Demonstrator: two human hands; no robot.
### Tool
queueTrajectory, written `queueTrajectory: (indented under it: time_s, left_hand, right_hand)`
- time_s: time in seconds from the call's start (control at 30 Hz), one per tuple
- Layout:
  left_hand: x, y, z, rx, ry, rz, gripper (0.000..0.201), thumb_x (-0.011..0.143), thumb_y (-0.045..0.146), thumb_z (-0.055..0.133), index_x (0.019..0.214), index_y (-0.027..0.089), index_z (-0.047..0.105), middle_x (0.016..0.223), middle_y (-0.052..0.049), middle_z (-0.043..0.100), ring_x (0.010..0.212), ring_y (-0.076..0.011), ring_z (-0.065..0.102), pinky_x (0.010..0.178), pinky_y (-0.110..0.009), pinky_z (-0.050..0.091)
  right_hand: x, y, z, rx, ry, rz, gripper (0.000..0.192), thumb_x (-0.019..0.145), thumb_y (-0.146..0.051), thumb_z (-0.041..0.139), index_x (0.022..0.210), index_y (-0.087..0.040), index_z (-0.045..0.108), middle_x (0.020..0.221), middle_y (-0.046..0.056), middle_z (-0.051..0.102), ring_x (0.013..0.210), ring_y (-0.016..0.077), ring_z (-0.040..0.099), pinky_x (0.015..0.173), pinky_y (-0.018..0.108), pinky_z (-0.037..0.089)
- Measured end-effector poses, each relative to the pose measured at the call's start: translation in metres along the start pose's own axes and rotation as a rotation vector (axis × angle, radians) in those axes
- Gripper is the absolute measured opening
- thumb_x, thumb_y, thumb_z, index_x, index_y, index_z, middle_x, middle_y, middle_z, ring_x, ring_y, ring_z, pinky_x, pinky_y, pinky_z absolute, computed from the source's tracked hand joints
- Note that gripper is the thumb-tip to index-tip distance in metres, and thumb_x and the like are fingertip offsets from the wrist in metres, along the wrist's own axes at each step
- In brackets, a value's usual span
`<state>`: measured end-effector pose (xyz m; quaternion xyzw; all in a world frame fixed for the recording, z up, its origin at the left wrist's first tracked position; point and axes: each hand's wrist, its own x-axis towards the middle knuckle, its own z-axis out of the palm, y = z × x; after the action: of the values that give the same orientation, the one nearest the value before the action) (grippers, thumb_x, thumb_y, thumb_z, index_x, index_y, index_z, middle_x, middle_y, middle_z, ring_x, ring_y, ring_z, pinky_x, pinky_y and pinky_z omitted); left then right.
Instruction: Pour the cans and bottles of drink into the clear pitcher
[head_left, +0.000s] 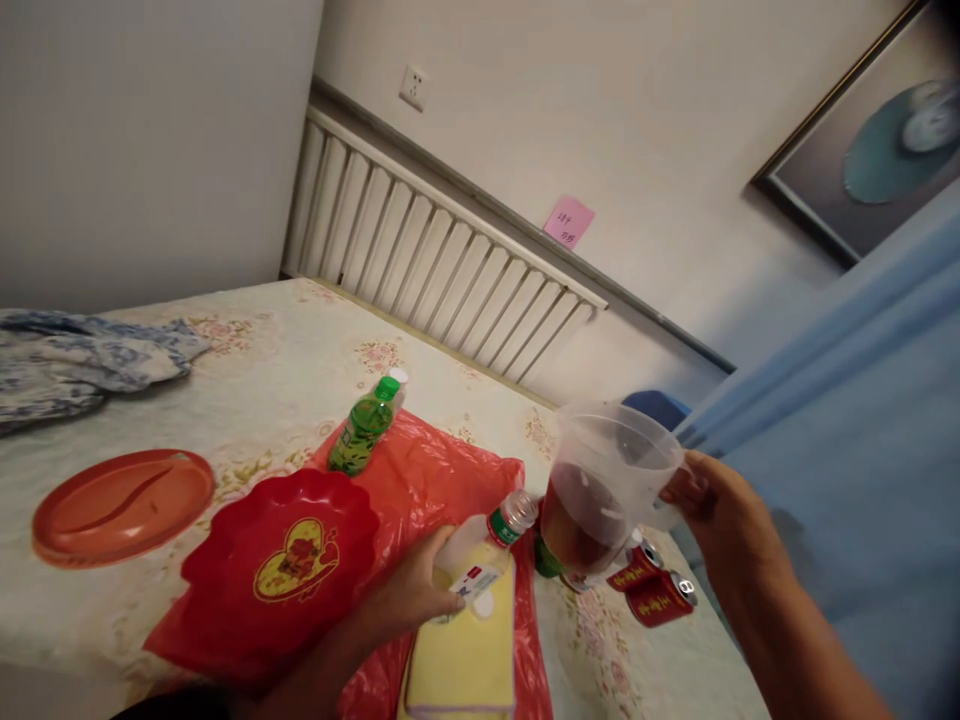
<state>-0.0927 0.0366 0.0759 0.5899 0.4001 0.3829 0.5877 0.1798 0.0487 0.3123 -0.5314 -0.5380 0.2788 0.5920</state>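
Note:
My left hand (420, 590) is wrapped round a clear plastic bottle (484, 555) with an uncapped mouth and some pale liquid inside. The bottle tilts to the right, its mouth near a translucent plastic measuring jug (607, 470). By its handle, my right hand (697, 495) grips this jug, which is tilted and partly filled with reddish-brown liquid. Below the bottle lies a folded yellow cloth (465, 670) with a small white cap (484, 604) on it. A red scalloped plate (225, 560) with a gold heart print sits left of my left hand.
A red plastic bag (442, 465) is spread on the floral tablecloth (262, 350). On it stands a green-capped bottle (364, 430). Two red cans (660, 598) are right of the jug. An orange oval lid or tray (124, 505) and a blue-white cloth (82, 360) lie at left.

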Motion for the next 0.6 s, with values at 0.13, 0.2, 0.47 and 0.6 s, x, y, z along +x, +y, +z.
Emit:
queueTrajectory:
  time_s: [0.13, 0.2, 0.47, 0.6]
  left_hand:
    - [0.001, 0.006, 0.002, 0.021, -0.008, -0.005, 0.08, 0.06, 0.022, 0.066, 0.136, 0.02, 0.043, 0.127, -0.006, 0.06, 0.116, -0.0287, 0.054, 0.09, -0.033, 0.045]
    - [0.002, 0.007, 0.003, 0.011, -0.014, 0.004, 0.079, 0.06, 0.022, 0.065, 0.136, 0.019, 0.042, 0.127, -0.007, 0.06, 0.114, -0.028, 0.055, 0.088, -0.032, 0.047]
    - [0.006, -0.001, 0.004, 0.113, 0.066, -0.009, 0.086, 0.059, 0.022, 0.064, 0.14, 0.015, 0.037, 0.146, -0.012, 0.044, 0.131, -0.0285, 0.044, 0.103, -0.033, 0.04]
    - [0.007, -0.002, 0.004, 0.16, 0.056, 0.01, 0.082, 0.061, 0.022, 0.063, 0.139, 0.018, 0.04, 0.141, -0.009, 0.051, 0.132, -0.0285, 0.043, 0.104, -0.033, 0.039]
  right_hand:
    - [-0.005, -0.002, -0.026, -0.032, -0.072, 0.063, 0.042, 0.077, -0.037, 0.062, 0.049, -0.022, 0.035, 0.047, -0.007, 0.027, 0.047, 0.0099, 0.027, 0.048, 0.027, 0.033]
    - [-0.008, 0.001, -0.039, -0.046, -0.135, 0.076, 0.045, 0.077, -0.041, 0.064, 0.048, -0.022, 0.037, 0.045, -0.006, 0.029, 0.046, 0.0098, 0.027, 0.047, 0.027, 0.031]
    - [-0.025, 0.01, -0.062, -0.203, -0.182, 0.128, 0.047, 0.076, -0.055, 0.068, 0.055, -0.019, 0.046, 0.048, -0.008, 0.028, 0.044, 0.006, 0.02, 0.042, 0.023, 0.015]
    - [-0.029, 0.009, -0.066, -0.314, -0.227, 0.165, 0.052, 0.076, -0.061, 0.066, 0.056, -0.019, 0.043, 0.05, -0.009, 0.026, 0.046, 0.0052, 0.018, 0.044, 0.023, 0.013]
